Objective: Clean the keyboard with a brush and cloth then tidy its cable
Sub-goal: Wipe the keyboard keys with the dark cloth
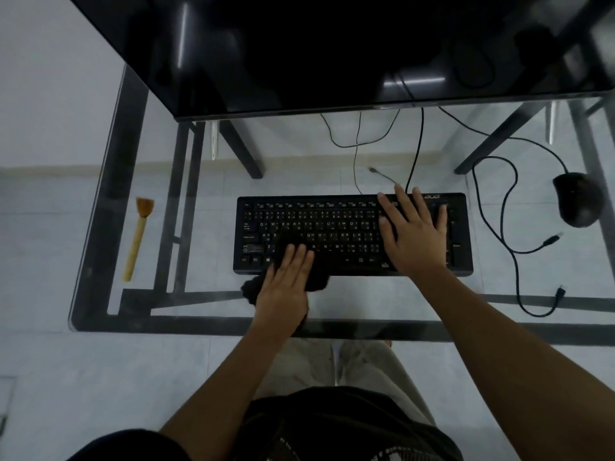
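Observation:
A black keyboard (332,227) lies flat in the middle of a glass desk (100,227). My left hand (286,284) presses a black cloth (317,277) flat against the keyboard's lower left keys and front edge. My right hand (412,231) rests palm down with spread fingers on the keyboard's right part. A wooden-handled brush (138,237) lies on the glass far to the left, bristles pointing away from me. The keyboard's black cable (416,151) runs from its back edge up behind the monitor.
A dark monitor (332,51) stands at the back of the desk. A black mouse (579,199) sits at the right, with its cable (512,234) looping loosely and a loose plug end (560,291) near the front right. The desk's black frame shows through the glass.

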